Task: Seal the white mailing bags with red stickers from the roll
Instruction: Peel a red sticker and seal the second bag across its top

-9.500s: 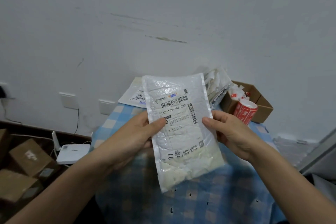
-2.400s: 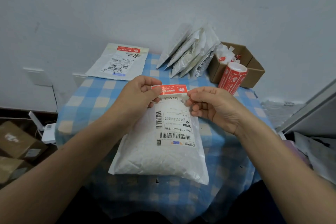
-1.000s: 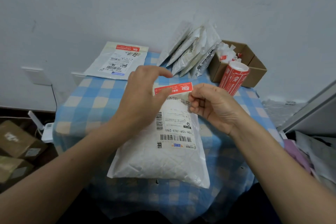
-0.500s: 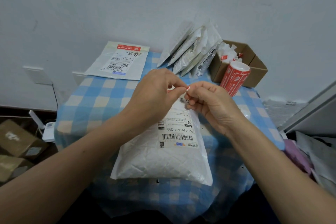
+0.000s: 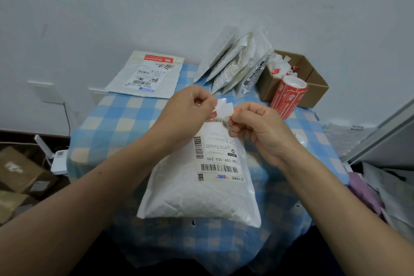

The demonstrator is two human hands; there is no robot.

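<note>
**Head view: white strip pinched over the mailing bag**

Flat on blue-checked tablecloth point(image 5: 116, 123), label up: white mailing bag point(image 5: 201, 190). Over its far end, both hands raised close together. Left hand point(image 5: 190, 107) curled, pinching left end of a small white strip point(image 5: 224, 107). Right hand point(image 5: 257, 125) curled too, pinching the right end. Just below the strip, a red sliver point(image 5: 211, 116); cannot tell whether touching the bag. At far left of the table, a second bag point(image 5: 145, 76) lying flat with a red sticker point(image 5: 159, 59) across its top edge. Behind the hands, several more bags point(image 5: 233, 63) leaning against the wall. At far right, red sticker roll point(image 5: 289, 98) propped against a cardboard box point(image 5: 313, 96) holding paper scraps point(image 5: 279, 66).
</note>
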